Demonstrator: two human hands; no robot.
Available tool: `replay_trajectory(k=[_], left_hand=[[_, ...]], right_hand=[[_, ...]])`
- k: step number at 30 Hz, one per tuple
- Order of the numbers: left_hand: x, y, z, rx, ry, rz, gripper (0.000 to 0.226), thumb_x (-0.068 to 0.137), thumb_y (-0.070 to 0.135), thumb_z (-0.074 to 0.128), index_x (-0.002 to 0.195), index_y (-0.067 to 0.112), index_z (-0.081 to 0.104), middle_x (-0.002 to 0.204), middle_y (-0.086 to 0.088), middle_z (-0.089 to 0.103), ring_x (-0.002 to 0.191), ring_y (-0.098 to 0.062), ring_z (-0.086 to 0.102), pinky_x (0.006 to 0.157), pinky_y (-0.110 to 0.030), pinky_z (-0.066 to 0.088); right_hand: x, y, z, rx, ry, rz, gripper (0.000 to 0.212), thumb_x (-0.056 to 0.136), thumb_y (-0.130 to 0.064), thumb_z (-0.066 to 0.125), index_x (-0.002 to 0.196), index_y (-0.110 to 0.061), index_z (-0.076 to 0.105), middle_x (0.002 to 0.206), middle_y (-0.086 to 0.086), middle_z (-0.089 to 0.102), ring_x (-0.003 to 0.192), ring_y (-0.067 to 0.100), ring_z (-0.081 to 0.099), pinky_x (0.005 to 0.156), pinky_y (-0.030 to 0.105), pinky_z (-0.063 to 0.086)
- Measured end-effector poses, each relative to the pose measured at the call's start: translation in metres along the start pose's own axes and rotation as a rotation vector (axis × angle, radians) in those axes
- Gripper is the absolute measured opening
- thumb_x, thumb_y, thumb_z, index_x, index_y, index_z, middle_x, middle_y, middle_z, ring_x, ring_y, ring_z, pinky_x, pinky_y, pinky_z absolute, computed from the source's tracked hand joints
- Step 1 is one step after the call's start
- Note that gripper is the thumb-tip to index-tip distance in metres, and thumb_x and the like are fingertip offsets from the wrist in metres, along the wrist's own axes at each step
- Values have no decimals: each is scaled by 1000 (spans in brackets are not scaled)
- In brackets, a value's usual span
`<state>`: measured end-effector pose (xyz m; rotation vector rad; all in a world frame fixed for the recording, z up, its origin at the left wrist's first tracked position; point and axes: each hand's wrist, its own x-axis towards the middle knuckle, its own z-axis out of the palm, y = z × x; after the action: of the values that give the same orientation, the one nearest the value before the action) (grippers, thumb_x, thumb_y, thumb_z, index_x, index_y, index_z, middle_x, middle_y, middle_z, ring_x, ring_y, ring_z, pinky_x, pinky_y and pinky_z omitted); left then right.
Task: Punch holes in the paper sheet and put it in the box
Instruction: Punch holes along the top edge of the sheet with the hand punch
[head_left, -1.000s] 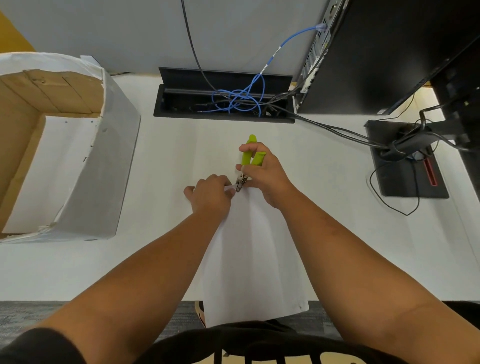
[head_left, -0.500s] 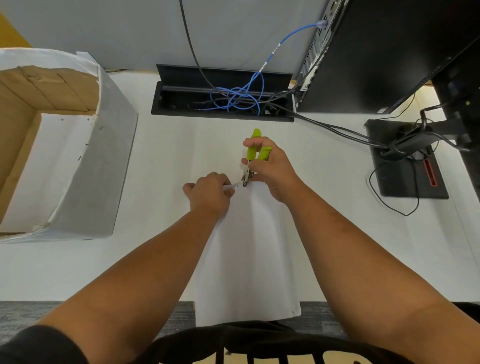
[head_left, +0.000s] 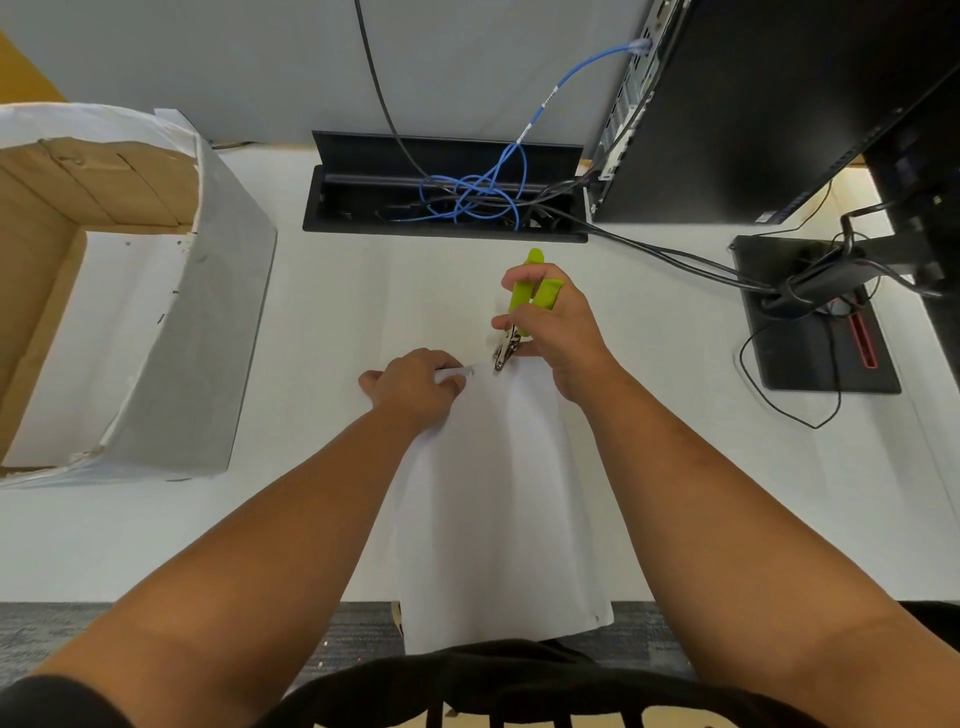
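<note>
A white paper sheet (head_left: 498, 499) lies on the white desk (head_left: 332, 322), its near end hanging over the front edge. My left hand (head_left: 415, 384) pinches the sheet's far left corner. My right hand (head_left: 556, 332) grips a hole punch with lime-green handles (head_left: 524, 296); its metal jaws sit at the sheet's far edge, just right of my left fingers. One small hole shows near the sheet's near right corner. The box (head_left: 208, 332), cardboard covered in white paper, stands open at the left with white paper inside.
A black cable tray (head_left: 363, 208) with tangled blue and black cables is set into the desk behind my hands. A black computer tower (head_left: 753, 114) stands at the back right. A black monitor base (head_left: 810, 338) with cables occupies the right side.
Both hands have stayed at the sheet's far edge. The punch's jaws now sit a little closer to my left fingers; the sheet has shifted only slightly.
</note>
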<state>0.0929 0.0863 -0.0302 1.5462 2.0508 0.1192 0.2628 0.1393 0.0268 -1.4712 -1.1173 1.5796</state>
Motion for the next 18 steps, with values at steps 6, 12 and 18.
replay_trajectory(k=[6, 12, 18], left_hand=[[2, -1, -4, -69, -19, -35, 15, 89, 45, 50, 91, 41, 65, 96, 18, 62, 92, -11, 55, 84, -38, 23], [-2, -3, -6, -56, -11, -39, 14, 90, 42, 49, 87, 43, 62, 92, 17, 63, 89, -11, 56, 79, -36, 21], [-2, -6, -6, -78, 28, -26, 13, 89, 43, 50, 86, 44, 62, 96, 17, 62, 93, -9, 55, 81, -36, 21]], right_hand=[[0, 3, 4, -187, -21, -72, 16, 92, -18, 60, 101, -27, 70, 93, -12, 63, 75, 7, 56, 72, 25, 47], [0, 13, 5, -218, -50, -16, 17, 92, -18, 61, 101, -28, 72, 82, -9, 62, 73, 13, 54, 71, 32, 48], [7, 19, 0, -573, 17, -12, 21, 93, -28, 61, 74, -20, 67, 77, -2, 60, 75, 19, 58, 63, 24, 44]])
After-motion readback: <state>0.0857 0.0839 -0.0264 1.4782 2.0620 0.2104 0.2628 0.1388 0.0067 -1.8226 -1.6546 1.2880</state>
